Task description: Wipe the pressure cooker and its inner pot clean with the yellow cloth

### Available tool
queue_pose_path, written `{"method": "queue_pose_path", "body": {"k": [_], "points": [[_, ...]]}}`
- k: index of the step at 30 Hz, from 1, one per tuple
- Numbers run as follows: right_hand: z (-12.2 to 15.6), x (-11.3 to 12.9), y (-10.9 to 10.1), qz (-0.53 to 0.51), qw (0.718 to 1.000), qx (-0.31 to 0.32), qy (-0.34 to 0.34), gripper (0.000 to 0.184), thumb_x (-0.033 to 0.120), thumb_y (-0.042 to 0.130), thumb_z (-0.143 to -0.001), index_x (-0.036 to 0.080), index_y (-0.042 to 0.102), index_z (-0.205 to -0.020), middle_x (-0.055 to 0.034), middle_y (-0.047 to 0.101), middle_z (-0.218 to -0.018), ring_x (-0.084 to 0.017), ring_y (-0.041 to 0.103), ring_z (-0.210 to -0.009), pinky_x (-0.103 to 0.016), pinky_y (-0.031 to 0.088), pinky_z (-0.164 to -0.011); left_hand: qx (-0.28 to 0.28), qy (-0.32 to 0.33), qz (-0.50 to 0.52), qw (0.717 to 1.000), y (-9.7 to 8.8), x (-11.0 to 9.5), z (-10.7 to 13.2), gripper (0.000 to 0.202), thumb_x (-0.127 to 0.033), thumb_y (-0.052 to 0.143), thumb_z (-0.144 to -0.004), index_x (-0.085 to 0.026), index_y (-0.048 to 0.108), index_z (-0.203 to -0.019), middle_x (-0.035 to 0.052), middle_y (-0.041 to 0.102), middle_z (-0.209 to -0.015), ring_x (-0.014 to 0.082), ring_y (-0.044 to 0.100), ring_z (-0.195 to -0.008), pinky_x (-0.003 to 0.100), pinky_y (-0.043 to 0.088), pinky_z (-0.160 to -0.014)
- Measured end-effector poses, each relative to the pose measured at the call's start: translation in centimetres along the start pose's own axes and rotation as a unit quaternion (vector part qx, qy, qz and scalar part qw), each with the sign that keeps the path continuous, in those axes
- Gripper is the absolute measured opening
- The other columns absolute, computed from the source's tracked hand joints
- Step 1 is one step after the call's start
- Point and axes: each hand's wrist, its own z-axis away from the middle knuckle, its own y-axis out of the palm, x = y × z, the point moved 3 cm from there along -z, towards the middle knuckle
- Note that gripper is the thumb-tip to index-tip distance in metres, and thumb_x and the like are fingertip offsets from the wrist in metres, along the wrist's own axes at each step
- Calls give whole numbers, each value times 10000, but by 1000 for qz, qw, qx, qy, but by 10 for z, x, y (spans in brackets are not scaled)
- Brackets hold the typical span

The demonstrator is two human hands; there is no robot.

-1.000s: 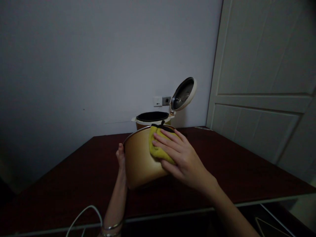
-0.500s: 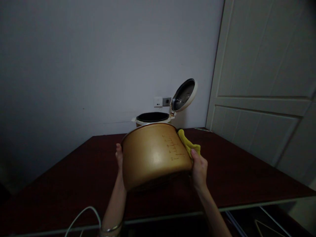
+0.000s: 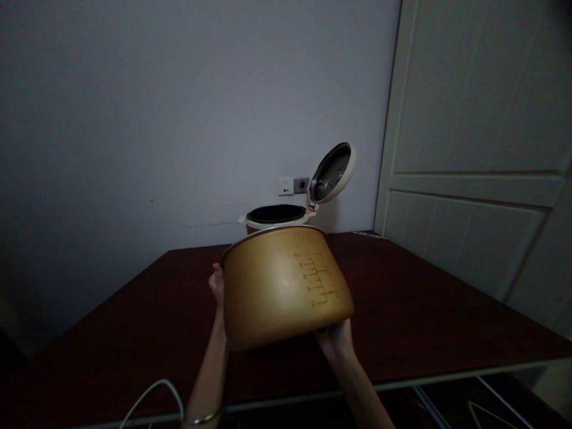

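I hold a golden-brown inner cooking pot (image 3: pixel 281 286) up over the dark table, tilted, with measuring marks showing on its side. My left hand (image 3: pixel 217 285) grips its left rim, thumb showing. My right hand (image 3: pixel 336 341) is under the pot's base; its fingers are hidden by the pot. The yellow cloth seen before is out of sight. Behind the pot stands a rice cooker (image 3: pixel 276 215) with its lid (image 3: pixel 331 171) swung open.
A dark red-brown table (image 3: pixel 429 304) runs to the wall. A wall socket (image 3: pixel 293 184) sits behind the cooker. A white door (image 3: pixel 482 149) fills the right. A white cable (image 3: pixel 149 393) loops at the near left edge.
My right hand moved from wiping the pot's side with the yellow cloth, round its right edge, to beneath the pot. The cloth has gone out of view. The pot turned slightly.
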Motion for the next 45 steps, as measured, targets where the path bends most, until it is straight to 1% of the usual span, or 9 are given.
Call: {"method": "queue_pose_path", "body": {"k": [4,6,9,16,22,27,33,41,45], "points": [[-7,21,-2,-9,998,-35,-60,303,498,549,-747,265,661,-903,52,728,-775,-171,668,-692,-263,502,-535,14,180,-148,972,16,-14,6,323,-412,765,-635,-193,700,-863,4,692,-832,127,623,-759,184,468,-642],[-9,32,-1,-36,995,-61,-71,305,459,597,-712,241,661,-915,50,724,-773,-163,662,-680,-266,514,-572,35,206,-193,959,26,-16,13,334,-344,707,-700,-212,689,-1006,41,679,-1060,184,607,-1000,242,466,-820],[-13,43,4,-52,993,-69,-77,332,450,612,-690,209,659,-912,32,720,-772,-162,661,-680,-270,521,-601,66,213,-187,957,36,-19,24,343,-323,597,-755,-207,678,-1068,56,654,-1149,218,558,-1116,289,425,-931],[-19,54,2,-52,993,-61,-90,341,427,582,-706,195,661,-944,13,719,-818,-172,663,-732,-278,518,-630,135,227,-306,915,59,-36,33,437,-552,505,-808,-162,698,-854,62,682,-892,215,613,-852,296,469,-755],[-20,56,-5,-20,988,-87,-122,334,426,611,-699,174,660,-912,9,706,-787,-168,644,-692,-266,493,-601,183,241,-411,860,82,-55,44,294,-373,565,-834,-209,692,-1043,47,680,-1083,209,588,-1029,312,432,-907],[-12,65,-5,80,968,-106,-214,369,503,612,-707,154,655,-820,0,676,-739,-165,610,-654,-261,449,-552,211,174,-387,881,83,-61,47,309,-437,570,-818,-173,716,-886,39,687,-812,194,606,-788,270,468,-703],[11,83,6,172,939,-75,-287,371,511,593,-755,152,677,-791,-8,654,-719,-154,570,-640,-255,435,-550,153,112,-334,923,75,-62,38,288,-393,813,-550,-134,698,-599,25,606,-557,157,522,-532,233,381,-461],[17,92,11,230,923,-63,-301,412,534,562,-767,149,695,-827,-24,667,-720,-178,579,-643,-273,425,-542,165,155,-370,901,84,-70,47,337,-399,768,-634,-165,754,-875,82,730,-897,248,637,-845,316,496,-739],[21,94,15,260,906,-61,-328,396,519,544,-788,165,708,-851,-33,688,-764,-209,612,-700,-308,462,-593,181,177,-371,893,88,-72,55,266,-398,734,-683,-167,735,-815,52,700,-807,185,608,-745,249,472,-654]]}}
